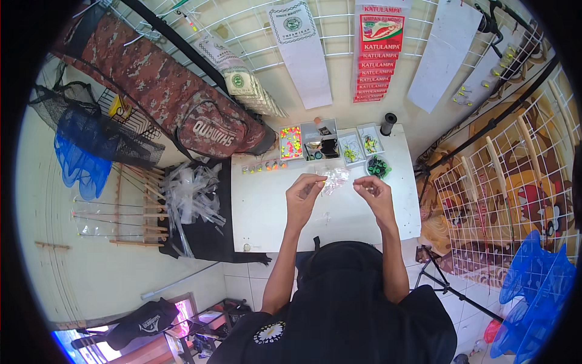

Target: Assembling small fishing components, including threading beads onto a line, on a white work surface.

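Both of my hands are raised over the middle of the white table. My left hand is closed in a pinch, with a tiny yellowish thing at its fingertips, too small to name. To its right, my right hand also pinches thumb against forefinger; what it holds, if anything, is too fine to see. Small clear plastic bags lie on the table between and beyond my hands. A round container of green and black pieces stands just beyond my right hand.
Along the table's back stand a box of red and yellow pieces, a grey compartment box, white trays and a dark cylinder. Small orange-and-green packets line the left. A plastic-bag heap and camouflage bag flank the table.
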The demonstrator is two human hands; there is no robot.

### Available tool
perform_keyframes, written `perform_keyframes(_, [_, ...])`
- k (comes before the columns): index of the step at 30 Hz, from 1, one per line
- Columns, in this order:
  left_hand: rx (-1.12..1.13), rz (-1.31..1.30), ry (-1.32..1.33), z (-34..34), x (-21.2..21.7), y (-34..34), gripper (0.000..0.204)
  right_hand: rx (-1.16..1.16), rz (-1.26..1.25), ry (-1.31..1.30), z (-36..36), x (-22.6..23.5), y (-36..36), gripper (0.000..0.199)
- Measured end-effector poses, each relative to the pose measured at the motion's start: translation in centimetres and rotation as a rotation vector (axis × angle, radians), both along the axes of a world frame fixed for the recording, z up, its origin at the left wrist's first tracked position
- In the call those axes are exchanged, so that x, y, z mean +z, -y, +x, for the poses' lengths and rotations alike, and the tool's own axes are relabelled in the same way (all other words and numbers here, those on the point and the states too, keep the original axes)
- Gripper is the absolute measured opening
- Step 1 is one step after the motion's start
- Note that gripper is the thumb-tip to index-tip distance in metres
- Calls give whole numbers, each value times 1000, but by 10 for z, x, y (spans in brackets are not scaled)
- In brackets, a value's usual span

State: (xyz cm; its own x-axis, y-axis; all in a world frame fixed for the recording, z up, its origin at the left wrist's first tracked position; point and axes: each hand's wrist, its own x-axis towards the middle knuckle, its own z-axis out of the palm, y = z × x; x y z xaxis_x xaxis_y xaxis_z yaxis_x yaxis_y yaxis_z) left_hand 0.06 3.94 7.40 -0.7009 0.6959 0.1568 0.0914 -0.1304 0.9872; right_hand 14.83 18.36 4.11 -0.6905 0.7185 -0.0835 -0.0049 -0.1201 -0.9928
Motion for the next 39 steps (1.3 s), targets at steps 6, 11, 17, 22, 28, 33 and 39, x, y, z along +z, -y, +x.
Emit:
perform_keyframes(6, [-43, -5, -1, 1, -2, -1, 14, -40, 621, -54, -27, 41, 24, 29])
perform_keyframes(11, [-21, 40, 19, 3, -5, 3, 15, -131, 769, -22, -42, 38, 44, 24])
perform_keyframes(17, [148, 76, 91, 9, -3, 15, 13, -11, 926, -75, -46, 41, 42, 16])
perform_keyframes(22, [211, 66, 115, 8, -12, 29, 14, 209, 1051, -26, -52, 57, 34, 11])
perform_keyframes(28, [235, 60, 206, 6, -10, 42, 22, 336, 1155, -41, -66, 67, 27, 13])
perform_keyframes(33, [199, -56, -36, -7, -9, 48, 30, 458, 1211, 54, -70, 73, 21, 9])
perform_keyframes(39, [50, -190, -258, -16, 2, 40, 37, 548, 1146, 117, -64, 76, 16, 10])
